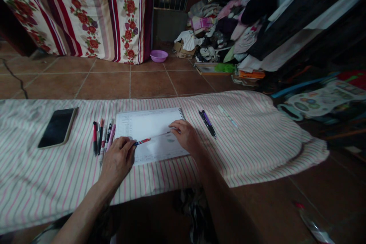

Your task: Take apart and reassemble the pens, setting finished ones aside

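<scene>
A spiral notepad [154, 118] with white pages lies on the striped cloth. Over its page, a slim pen [143, 142] with a red, white and blue section stretches between both hands. My left hand [121, 152] is closed on its blue end and rests at the notepad's lower left. My right hand [184, 133] pinches the other end, where a pale, thin length leads to the fingertips. Whether this is one piece or two is too faint to tell. Left of the notepad lies a group of several pens and markers [102, 137], close to my left hand.
A phone [57, 127] lies at the left. Two dark pens [207, 124] and a pale pen [228, 116] lie right of the notepad. Beyond the cloth-covered surface [257, 141] are a purple basin [159, 56], a floral curtain [82, 15] and piled clothes [223, 23].
</scene>
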{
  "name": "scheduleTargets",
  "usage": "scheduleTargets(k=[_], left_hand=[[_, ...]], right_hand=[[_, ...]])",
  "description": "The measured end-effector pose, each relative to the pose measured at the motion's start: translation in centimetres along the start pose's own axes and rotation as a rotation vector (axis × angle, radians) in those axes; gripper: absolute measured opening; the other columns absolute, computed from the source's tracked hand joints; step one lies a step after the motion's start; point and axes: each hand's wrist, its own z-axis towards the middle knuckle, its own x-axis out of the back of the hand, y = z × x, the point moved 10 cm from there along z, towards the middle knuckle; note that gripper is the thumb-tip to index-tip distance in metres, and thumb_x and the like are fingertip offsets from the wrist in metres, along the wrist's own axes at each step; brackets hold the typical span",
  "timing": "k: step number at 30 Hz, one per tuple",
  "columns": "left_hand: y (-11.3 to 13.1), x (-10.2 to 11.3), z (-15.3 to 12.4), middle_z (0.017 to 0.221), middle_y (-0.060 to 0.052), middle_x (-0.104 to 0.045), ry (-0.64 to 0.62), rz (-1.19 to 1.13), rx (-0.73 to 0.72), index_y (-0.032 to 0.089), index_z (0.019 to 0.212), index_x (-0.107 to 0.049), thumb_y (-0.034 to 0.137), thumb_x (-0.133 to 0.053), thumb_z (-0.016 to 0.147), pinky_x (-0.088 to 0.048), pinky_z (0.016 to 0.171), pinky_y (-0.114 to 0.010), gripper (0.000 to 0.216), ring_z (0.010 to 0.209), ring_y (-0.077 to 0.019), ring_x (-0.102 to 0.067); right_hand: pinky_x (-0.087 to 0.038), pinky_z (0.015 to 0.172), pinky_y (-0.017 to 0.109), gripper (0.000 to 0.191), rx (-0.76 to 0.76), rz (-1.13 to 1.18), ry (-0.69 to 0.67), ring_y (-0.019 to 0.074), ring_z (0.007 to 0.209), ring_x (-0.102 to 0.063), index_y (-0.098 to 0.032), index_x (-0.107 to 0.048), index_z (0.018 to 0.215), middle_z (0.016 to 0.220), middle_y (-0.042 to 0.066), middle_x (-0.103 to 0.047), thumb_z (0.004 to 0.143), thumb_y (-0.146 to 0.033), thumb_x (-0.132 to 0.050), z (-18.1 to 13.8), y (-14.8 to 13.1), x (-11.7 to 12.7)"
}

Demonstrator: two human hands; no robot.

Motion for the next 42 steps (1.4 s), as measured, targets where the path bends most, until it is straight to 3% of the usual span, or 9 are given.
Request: scheduleTargets(k=[6,13,18,23,28,31,34,37,42], left_hand=[[0.0,0.2,-0.1,0.092,-0.010,-0.058,0.003,0.006,-0.005,0.014,0.099,-0.063,0.027,-0.047,0.086,-0.047,0.073,-0.034,0.025,0.085,-0.0221,-0.054],[0.6,1.2,-0.5,0.088,-0.009,-0.059,0.043,-0.022,-0.070,0.013,0.099,-0.063,0.025,-0.049,0.085,-0.047,0.070,-0.033,0.023,0.079,-0.0205,-0.056],[1.2,1.8,-0.9,0.088,-0.009,-0.061,0.066,-0.043,-0.113,0.015,0.099,-0.064,0.025,-0.051,0.084,-0.047,0.067,-0.031,0.022,0.078,-0.0195,-0.057],[0.6,1.6,-0.9,0.089,-0.009,-0.062,0.033,-0.175,-0.073,0.017,0.098,-0.065,0.026,-0.049,0.084,-0.049,0.068,-0.030,0.023,0.078,-0.0189,-0.059],[-2.7,1.4,-0.8,0.091,-0.007,-0.064,0.083,-0.530,0.235,0.020,0.093,-0.068,0.032,-0.058,0.076,-0.050,0.078,-0.032,0.022,0.086,-0.0203,-0.061],[-5.5,-0.6,-2.0,0.086,-0.006,-0.066,0.063,-0.876,0.609,0.019,0.090,-0.067,0.037,-0.068,0.067,-0.051,0.071,-0.032,0.030,0.077,-0.0194,-0.062],[-5.9,-3.2,-3.6,0.070,-0.002,-0.066,0.048,-1.327,0.955,0.016,0.096,-0.063,0.033,-0.077,0.057,-0.050,0.058,-0.025,0.045,0.061,-0.0141,-0.062],[-5.4,-3.5,-3.7,0.065,-0.001,-0.066,0.129,-1.542,1.054,0.014,0.096,-0.062,0.022,-0.081,0.050,-0.048,0.054,-0.017,0.051,0.057,-0.0103,-0.061],[-4.4,-3.8,-3.4,0.065,-0.005,-0.068,0.098,-1.607,1.087,0.010,0.090,-0.062,0.009,-0.073,0.062,-0.047,0.050,-0.013,0.030,0.056,-0.0099,-0.062]], right_hand=[[-0.047,0.081,0.032,0.021,0.059,0.044,0.037,0.0175,0.082,-0.059,-0.021,-0.066,0.099,0.091,0.006,-0.066,0.081,-0.018,-0.056,-0.1,-3.2,0.3],[-0.047,0.083,0.029,0.025,0.124,0.180,-0.150,0.0163,0.092,-0.059,-0.017,-0.063,0.104,0.100,0.008,-0.065,0.082,-0.014,-0.052,-1.3,-7.5,-3.0],[-0.046,0.084,0.030,0.025,0.104,0.254,-0.233,0.0168,0.093,-0.060,-0.016,-0.064,0.103,0.098,0.008,-0.067,0.081,-0.011,-0.053,-2.0,-8.6,-4.3],[-0.046,0.080,0.029,0.018,0.023,0.347,-0.210,0.0165,0.086,-0.061,-0.016,-0.067,0.091,0.088,0.007,-0.069,0.077,-0.010,-0.057,-2.1,-8.6,-4.8],[-0.050,0.069,0.029,0.017,-0.270,0.569,-0.209,0.0166,0.072,-0.065,-0.016,-0.067,0.088,0.077,0.005,-0.070,0.076,-0.016,-0.056,-2.7,-6.5,-6.0],[-0.052,0.065,0.031,0.019,-0.469,0.762,-0.234,0.0184,0.068,-0.068,-0.015,-0.065,0.090,0.073,0.006,-0.071,0.075,-0.021,-0.055,-3.6,-5.2,-7.4],[-0.054,0.068,0.034,0.020,-0.541,0.917,-0.236,0.0201,0.069,-0.069,-0.014,-0.064,0.086,0.073,0.007,-0.071,0.072,-0.026,-0.057,-4.0,-4.9,-8.5],[-0.054,0.071,0.037,0.020,-0.585,1.035,-0.224,0.0213,0.071,-0.069,-0.014,-0.064,0.080,0.072,0.007,-0.070,0.068,-0.029,-0.060,-4.3,-4.9,-9.4],[-0.054,0.073,0.040,0.021,-0.624,1.058,-0.229,0.0208,0.068,-0.068,-0.014,-0.063,0.079,0.068,0.005,-0.069,0.066,-0.029,-0.062,-4.6,-5.2,-9.8]])
